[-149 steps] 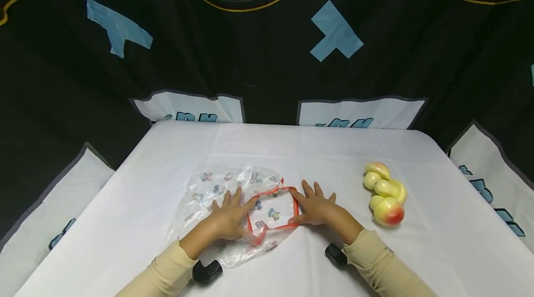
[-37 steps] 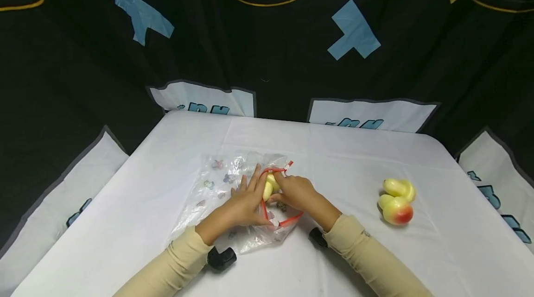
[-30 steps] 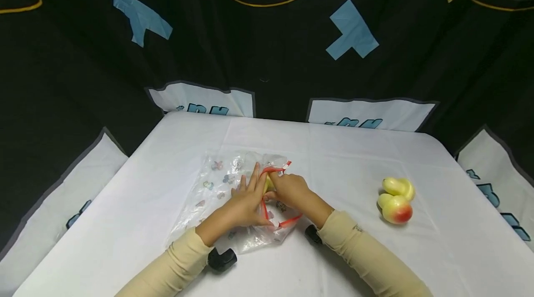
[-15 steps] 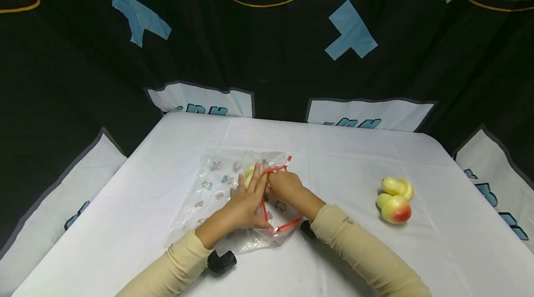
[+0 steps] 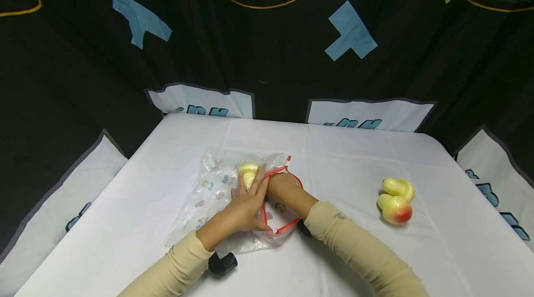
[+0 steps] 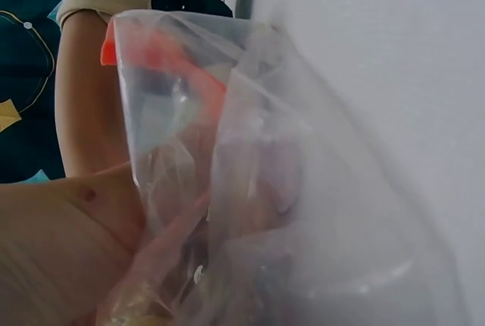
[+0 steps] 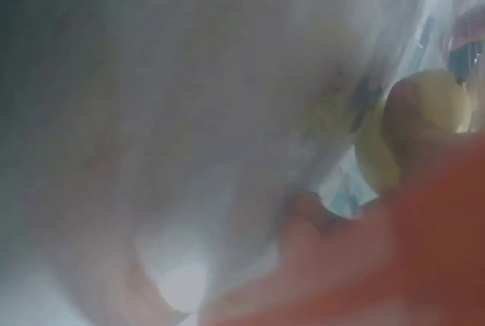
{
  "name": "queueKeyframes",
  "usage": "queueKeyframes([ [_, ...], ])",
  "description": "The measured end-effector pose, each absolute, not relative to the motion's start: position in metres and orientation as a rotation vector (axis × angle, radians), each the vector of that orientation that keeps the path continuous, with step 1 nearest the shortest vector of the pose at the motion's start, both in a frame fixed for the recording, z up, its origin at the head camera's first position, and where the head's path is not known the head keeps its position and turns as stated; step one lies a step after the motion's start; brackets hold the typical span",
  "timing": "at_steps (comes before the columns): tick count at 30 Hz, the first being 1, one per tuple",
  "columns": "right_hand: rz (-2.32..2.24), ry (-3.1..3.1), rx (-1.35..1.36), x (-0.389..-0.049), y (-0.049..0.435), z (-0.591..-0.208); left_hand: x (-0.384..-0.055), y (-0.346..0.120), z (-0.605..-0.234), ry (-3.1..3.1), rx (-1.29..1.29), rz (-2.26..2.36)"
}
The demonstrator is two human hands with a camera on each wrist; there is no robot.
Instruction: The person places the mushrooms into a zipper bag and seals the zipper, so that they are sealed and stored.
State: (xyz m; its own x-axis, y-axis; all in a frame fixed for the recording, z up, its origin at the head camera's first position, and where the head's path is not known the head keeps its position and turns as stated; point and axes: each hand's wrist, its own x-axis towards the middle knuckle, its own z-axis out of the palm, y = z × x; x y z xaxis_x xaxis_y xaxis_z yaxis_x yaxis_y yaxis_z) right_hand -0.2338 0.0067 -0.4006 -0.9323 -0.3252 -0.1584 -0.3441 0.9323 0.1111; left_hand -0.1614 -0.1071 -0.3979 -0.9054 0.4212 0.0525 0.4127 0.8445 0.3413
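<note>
A clear plastic bag (image 5: 196, 209) with small printed figures and a red-edged mouth (image 5: 288, 227) lies on the white table. My left hand (image 5: 242, 213) rests on it with fingers straight and spread, index and thumb along the red edge. Through that mouth my right hand (image 5: 284, 187) reaches inside; its fingers are hidden behind the left hand in the head view. A yellow toy fruit (image 5: 248, 172) shows through the plastic just beyond the left fingers. In the blurred right wrist view, a finger curls over this yellow fruit (image 7: 447, 95). Clouded plastic (image 6: 333, 189) fills most of the left wrist view.
At the right of the table sit a yellow curved toy fruit (image 5: 398, 187) and a yellow toy fruit with a red blush (image 5: 396, 209), touching each other. Black wrist devices (image 5: 222, 263) hang beneath both cuffs. A dark curtain (image 5: 267, 56) stands behind the table.
One yellow fruit cluster has left the pile on the right and is now inside the bag. Over the last second my right hand has pushed it deeper leftward; the left hand has barely moved.
</note>
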Motion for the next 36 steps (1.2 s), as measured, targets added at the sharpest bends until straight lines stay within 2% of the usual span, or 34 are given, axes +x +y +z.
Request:
queueKeyframes([
  [8, 0.433, 2.957, -0.647, -0.229, 0.006, -0.401, -0.160, -0.107, -0.400, 2.987, 0.689, 0.547],
  [15, 0.205, 2.927, -0.606, -0.226, 0.014, -0.402, -0.161, -0.104, -0.401, 2.968, 0.688, 0.503],
  [19, 0.067, 2.845, -0.791, -0.216, 0.027, -0.396, -0.161, -0.106, -0.402, 2.948, 0.668, 0.509],
  [26, -0.373, 2.692, -0.975, -0.190, 0.072, -0.371, -0.161, -0.106, -0.403, 2.948, 0.634, 0.504],
  [31, -0.583, 2.657, -1.049, -0.187, 0.111, -0.358, -0.162, -0.105, -0.403, 2.956, 0.627, 0.508],
  [36, -0.614, 2.793, -0.917, -0.195, 0.150, -0.339, -0.162, -0.103, -0.404, 2.955, 0.619, 0.512],
])
